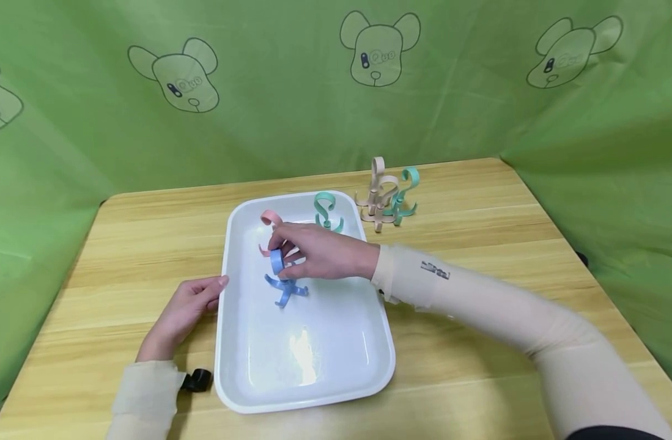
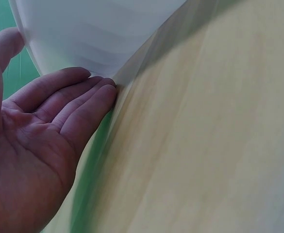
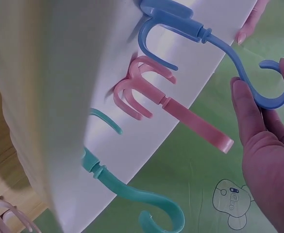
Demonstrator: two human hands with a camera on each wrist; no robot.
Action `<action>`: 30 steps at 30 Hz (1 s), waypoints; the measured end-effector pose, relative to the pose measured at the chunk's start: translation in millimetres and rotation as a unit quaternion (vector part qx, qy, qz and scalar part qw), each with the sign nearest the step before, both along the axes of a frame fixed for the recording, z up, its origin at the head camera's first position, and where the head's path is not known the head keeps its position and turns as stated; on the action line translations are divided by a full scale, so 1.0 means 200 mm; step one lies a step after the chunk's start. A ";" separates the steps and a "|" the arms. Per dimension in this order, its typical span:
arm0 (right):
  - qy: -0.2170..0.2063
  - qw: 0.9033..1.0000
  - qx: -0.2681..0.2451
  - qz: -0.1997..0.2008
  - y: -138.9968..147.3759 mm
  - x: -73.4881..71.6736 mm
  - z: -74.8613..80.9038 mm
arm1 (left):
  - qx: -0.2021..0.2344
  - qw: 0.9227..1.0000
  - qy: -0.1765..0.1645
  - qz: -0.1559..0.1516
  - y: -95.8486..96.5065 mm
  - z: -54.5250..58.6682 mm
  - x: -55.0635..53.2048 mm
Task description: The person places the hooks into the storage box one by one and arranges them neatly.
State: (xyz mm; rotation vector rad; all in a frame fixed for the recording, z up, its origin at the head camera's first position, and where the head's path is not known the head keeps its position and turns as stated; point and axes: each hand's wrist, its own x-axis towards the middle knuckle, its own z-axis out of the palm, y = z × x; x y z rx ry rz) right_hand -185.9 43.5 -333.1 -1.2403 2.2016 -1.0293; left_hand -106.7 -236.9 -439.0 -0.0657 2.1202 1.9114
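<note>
My right hand (image 1: 330, 250) pinches the curved top of a blue multi-prong hanging hook (image 1: 285, 287), which stands upright in a white tray (image 1: 308, 391). The right wrist view shows the thumb and fingers on its curl, above the prongs. Just behind it is a pink hanging hook (image 1: 271, 217), partly hidden by the hand in the head view. A green hanging hook (image 1: 325, 208) stands at the tray's far right. My left hand (image 1: 187, 308) touches the tray's left side, its thumb at the rim and its fairly straight fingers against the outer wall.
Outside the tray's far right corner stand two beige hanging hooks (image 1: 377, 189) and another green hook (image 1: 406, 192), close together. The wooden table (image 1: 479, 366) meets a green curtain (image 1: 280, 122) at the back. A black strap piece (image 1: 199, 380) sits by the left wrist.
</note>
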 end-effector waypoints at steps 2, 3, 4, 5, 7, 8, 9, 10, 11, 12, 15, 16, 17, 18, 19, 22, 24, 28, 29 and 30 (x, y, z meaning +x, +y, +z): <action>-0.002 1.000 0.001 0.000 0.00 0.00 0.00 | 0.003 1.000 0.001 -0.001 0.00 0.00 0.00; -0.001 1.000 0.002 -0.001 0.01 0.00 0.00 | 0.005 1.000 0.002 -0.001 0.00 0.00 0.00; 0.001 1.000 0.003 -0.001 0.01 0.00 0.00 | 0.007 1.000 0.002 -0.001 0.00 0.00 0.00; 0.004 1.000 0.006 -0.004 0.01 0.00 0.00 | 0.009 1.000 0.003 -0.001 0.00 0.00 0.00; 0.010 1.000 0.011 -0.008 0.01 -0.01 -0.01 | 0.010 1.000 0.005 -0.001 0.00 0.00 0.00; 0.013 1.000 0.014 -0.011 0.02 -0.01 -0.01 | 0.011 1.000 0.005 -0.001 0.00 0.00 0.00; 0.015 1.000 0.017 -0.013 0.02 -0.01 -0.01 | 0.010 1.000 0.006 0.000 0.00 0.00 0.00; 0.015 1.000 0.020 -0.015 0.02 -0.01 -0.01 | 0.010 1.000 0.006 0.000 0.00 0.00 0.00; 0.016 0.999 0.023 -0.018 0.02 -0.01 -0.01 | 0.009 1.000 0.006 0.001 0.00 0.00 0.00; 0.017 0.999 0.026 -0.019 0.02 -0.01 -0.01 | 0.008 1.000 0.006 0.001 0.00 0.00 0.00; 0.018 0.999 0.033 -0.025 0.03 -0.01 -0.01 | 0.005 1.000 0.004 0.003 0.00 0.00 0.00; 0.019 0.999 0.036 -0.028 0.03 -0.01 -0.01 | 0.003 1.000 0.004 0.003 0.00 0.00 0.01; 0.019 0.999 0.040 -0.029 0.03 -0.01 -0.01 | 0.001 1.000 0.003 0.002 0.00 0.00 0.01; 0.018 0.998 0.043 -0.030 0.03 -0.01 -0.01 | -0.001 1.000 0.003 0.002 0.00 -0.01 0.01; 0.017 0.998 0.048 -0.031 0.03 -0.02 -0.01 | -0.002 1.000 0.002 0.002 0.00 -0.01 0.01; 0.016 0.998 0.057 -0.032 0.04 -0.02 -0.02 | -0.003 1.000 0.003 0.000 0.00 -0.01 0.01; 0.015 0.998 0.053 -0.033 0.06 -0.02 -0.03 | -0.004 1.000 0.003 -0.001 0.00 -0.01 0.01; 0.030 0.998 0.040 -0.042 0.11 -0.02 0.00 | -0.006 1.000 0.005 -0.001 0.01 0.00 0.01; 0.034 0.998 0.035 -0.046 0.13 -0.02 0.01 | -0.008 1.000 0.005 -0.001 0.01 0.00 0.01; 0.039 0.997 0.032 -0.052 0.15 -0.02 0.02 | -0.008 1.000 0.005 -0.001 0.01 0.00 0.01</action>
